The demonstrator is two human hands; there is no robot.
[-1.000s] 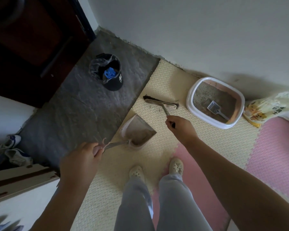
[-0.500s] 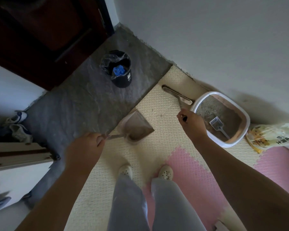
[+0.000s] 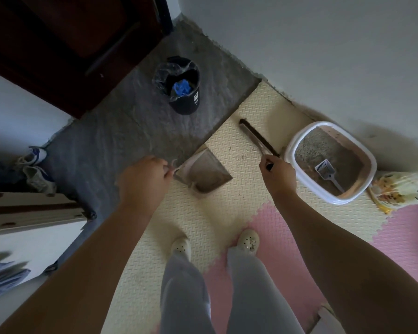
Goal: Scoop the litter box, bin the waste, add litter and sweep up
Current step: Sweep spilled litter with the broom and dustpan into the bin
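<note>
Our right hand (image 3: 279,174) curls round the broom (image 3: 258,137) handle, brush head down on the cream mat (image 3: 256,104) just beside the litter box (image 3: 333,199). Our left hand (image 3: 143,179) grips the dustpan (image 3: 206,171) handle. The scoop (image 3: 326,171) lies in the litter, and the bin (image 3: 186,104) stands beyond.
</note>
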